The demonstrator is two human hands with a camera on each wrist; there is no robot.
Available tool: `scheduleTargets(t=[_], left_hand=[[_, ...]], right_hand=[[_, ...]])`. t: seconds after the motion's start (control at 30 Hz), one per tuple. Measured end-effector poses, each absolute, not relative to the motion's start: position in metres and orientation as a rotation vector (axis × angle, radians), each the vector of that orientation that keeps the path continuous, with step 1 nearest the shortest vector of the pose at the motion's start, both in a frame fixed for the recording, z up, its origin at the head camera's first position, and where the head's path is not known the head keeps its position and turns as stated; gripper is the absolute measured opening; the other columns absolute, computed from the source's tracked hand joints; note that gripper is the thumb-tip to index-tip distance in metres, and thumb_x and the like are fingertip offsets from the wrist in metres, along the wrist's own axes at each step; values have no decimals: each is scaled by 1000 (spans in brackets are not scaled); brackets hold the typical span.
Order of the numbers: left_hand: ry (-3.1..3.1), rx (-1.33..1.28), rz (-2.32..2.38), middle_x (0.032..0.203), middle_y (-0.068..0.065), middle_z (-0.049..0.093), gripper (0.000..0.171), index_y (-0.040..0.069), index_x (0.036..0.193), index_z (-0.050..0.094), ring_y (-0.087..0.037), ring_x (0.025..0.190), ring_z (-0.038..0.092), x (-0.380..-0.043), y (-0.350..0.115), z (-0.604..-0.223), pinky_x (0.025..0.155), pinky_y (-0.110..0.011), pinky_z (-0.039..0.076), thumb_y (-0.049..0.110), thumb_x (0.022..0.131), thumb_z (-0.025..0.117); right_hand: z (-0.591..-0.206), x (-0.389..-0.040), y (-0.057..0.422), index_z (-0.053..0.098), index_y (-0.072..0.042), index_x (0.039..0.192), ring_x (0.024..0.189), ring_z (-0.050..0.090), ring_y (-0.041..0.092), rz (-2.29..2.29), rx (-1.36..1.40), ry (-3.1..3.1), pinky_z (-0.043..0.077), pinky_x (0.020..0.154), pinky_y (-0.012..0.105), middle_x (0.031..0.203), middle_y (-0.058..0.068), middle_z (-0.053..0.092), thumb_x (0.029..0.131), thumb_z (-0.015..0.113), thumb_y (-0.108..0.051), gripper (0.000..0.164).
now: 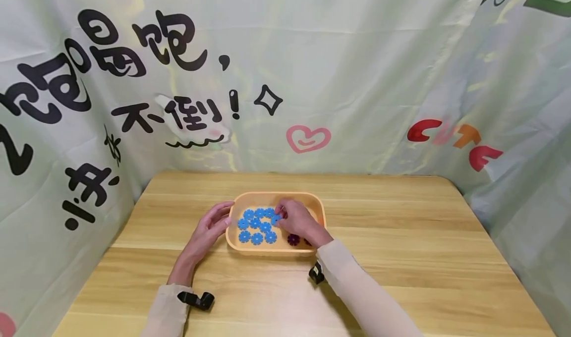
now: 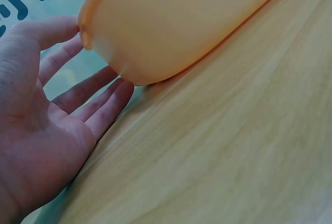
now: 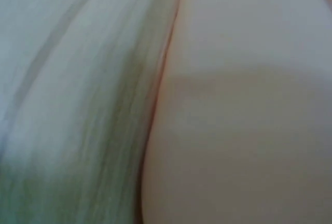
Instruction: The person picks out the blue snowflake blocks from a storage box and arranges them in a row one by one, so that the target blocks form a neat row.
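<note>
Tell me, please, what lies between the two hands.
The head view shows blue discs lying in the tray between the left hand and right hand.

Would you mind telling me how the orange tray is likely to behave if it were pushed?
The orange tray looks like smooth moulded plastic, so it is probably light and fairly stiff. Being wide and low, it would likely slide on the table rather than tip. The blue pieces appear unlinked, so a sudden push might shift them.
</note>
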State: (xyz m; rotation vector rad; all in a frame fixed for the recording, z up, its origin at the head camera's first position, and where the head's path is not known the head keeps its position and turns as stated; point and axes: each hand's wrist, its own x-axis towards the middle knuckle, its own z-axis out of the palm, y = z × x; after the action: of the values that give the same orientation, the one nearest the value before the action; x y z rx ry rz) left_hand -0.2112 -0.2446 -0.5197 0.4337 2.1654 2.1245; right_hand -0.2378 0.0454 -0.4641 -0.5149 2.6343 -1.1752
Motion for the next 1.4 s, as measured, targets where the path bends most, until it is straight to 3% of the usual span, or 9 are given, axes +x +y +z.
scheduleTargets(t=[0.2,0.4,0.7,0.93,1.2,1.4], left_hand=[[2164,430,2129,148,-20,48,47,10,148,49,-41,131,51,-210,-245,-520,96,-36,54,18,103,61],[2153,435,2139,149,-20,47,47,9,148,49,-41,131,51,-210,-244,-519,96,-37,54,17,103,61],[2173,415,2134,148,-19,49,46,11,147,50,-40,130,52,-207,-245,-521,97,-37,54,19,103,61],[2174,425,2129,149,-17,48,46,11,147,50,-38,133,50,-211,-244,-520,98,-36,52,18,103,61],[2162,409,2145,148,-20,48,46,10,147,50,-41,131,51,-210,-243,-520,97,-36,53,17,103,61],[2181,416,2123,148,-19,48,46,12,148,50,-39,132,51,-209,-244,-520,98,-35,53,19,104,60]], right_hand=[[-467,-239,49,65,2,99,76,60,18,-1363,-559,2531,51,64,26,87,9,65,93,68,6,8],[-462,-236,53,65,2,101,81,62,21,-1476,-555,2474,55,68,31,92,9,63,95,68,2,7],[-452,-222,63,65,3,103,85,67,37,-1614,-515,2446,53,62,27,92,9,63,95,69,1,9],[-447,-211,80,68,-3,101,83,66,38,-1738,-491,2476,59,68,38,91,7,67,93,71,1,9],[-439,-202,103,69,-8,107,88,65,40,-1838,-471,2505,55,71,29,96,6,69,98,69,-8,9],[-433,-199,120,68,-6,112,81,65,43,-1935,-481,2503,59,66,40,97,12,66,100,65,-8,12]])
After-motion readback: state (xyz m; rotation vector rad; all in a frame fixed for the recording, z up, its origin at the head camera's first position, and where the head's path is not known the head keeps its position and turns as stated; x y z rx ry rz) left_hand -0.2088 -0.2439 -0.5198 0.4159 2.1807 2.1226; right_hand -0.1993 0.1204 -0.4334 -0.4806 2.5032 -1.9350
